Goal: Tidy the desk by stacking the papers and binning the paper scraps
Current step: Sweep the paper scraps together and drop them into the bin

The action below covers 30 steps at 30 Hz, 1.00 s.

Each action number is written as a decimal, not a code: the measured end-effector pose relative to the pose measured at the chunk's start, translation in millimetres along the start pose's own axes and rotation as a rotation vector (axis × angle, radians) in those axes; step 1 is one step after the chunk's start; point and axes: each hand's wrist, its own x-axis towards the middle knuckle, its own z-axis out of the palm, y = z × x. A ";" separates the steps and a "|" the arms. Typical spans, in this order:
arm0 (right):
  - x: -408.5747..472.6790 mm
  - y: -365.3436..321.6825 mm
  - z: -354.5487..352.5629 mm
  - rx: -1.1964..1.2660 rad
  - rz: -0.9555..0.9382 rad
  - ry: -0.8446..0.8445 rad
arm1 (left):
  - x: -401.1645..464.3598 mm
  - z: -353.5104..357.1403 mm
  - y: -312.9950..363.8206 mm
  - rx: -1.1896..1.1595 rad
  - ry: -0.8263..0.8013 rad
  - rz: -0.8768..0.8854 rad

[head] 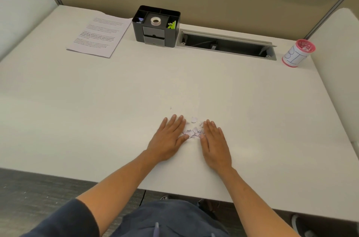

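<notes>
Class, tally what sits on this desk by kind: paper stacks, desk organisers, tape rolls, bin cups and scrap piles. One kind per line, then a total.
Paper stack: 1
Desk organiser: 1
Tape roll: 1
Bin cup: 1
Scrap pile, between the left hand and right hand: 1
Total: 5

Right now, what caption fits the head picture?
Two flat hands, left hand and right hand, corral torn white paper scraps.
</notes>
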 end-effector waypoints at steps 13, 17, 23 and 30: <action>2.0 0.5 7.2 -0.061 0.046 0.031 | 36.1 -25.4 -39.8 -0.144 0.033 -0.134; 1.1 0.8 5.8 0.009 0.041 0.039 | 41.1 -15.2 -15.7 -0.112 -0.053 0.070; -1.0 -6.2 -9.1 0.436 0.233 0.174 | 37.4 1.9 7.6 -0.038 -0.071 0.227; -0.4 -6.3 -17.0 0.433 0.186 0.091 | 29.6 3.0 23.5 -0.028 -0.077 0.237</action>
